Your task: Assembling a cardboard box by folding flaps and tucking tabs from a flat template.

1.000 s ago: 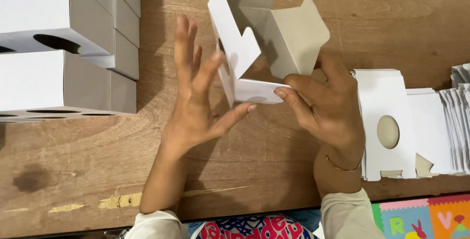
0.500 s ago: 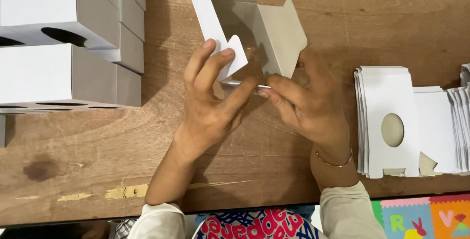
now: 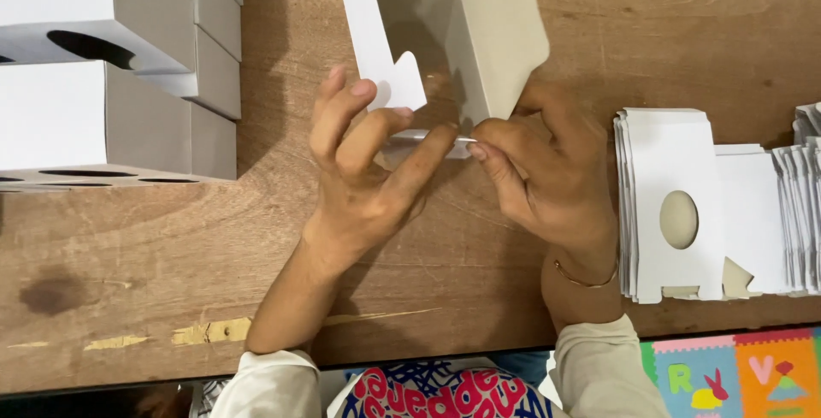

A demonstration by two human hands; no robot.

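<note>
Seen from the head camera: assembled white boxes with oval cutouts stand stacked at the far left of the wooden desk, while a stack of flat carton blanks lies just right of the hands. At centre, the left hand and right hand both pinch the lower edge of a half-folded white carton, fingers closed on it, its flaps standing up above them.
</note>
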